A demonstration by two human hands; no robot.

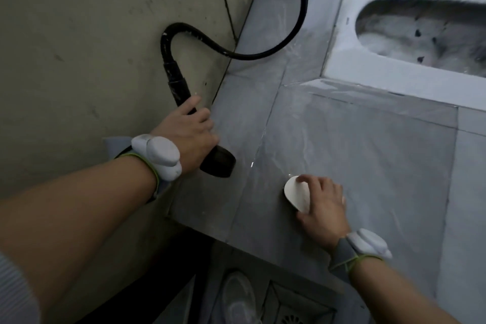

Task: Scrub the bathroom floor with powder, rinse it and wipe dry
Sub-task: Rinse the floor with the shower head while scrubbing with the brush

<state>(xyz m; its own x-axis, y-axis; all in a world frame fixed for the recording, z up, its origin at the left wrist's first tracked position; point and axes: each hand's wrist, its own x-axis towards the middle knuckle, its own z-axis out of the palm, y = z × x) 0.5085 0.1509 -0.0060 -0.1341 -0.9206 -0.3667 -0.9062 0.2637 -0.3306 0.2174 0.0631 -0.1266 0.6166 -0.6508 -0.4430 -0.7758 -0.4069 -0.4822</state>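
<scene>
My left hand (190, 131) grips a black spray head (217, 162) at the end of a black hose (263, 54), its wide nozzle pointing down at the grey tiled floor (368, 155). A thin glint of water shows on the tiles just right of the nozzle. My right hand (324, 205) holds a white oval scrub brush (295, 193) pressed flat on the wet floor, fingers curled over its top. Both wrists wear white bands.
A white squat toilet pan (410, 31) is set into a raised step at the upper right. A beige wall (92, 47) runs along the left. The raised floor ends in a step near me; below it are a floor drain (294, 319) and a pale shoe (238, 297).
</scene>
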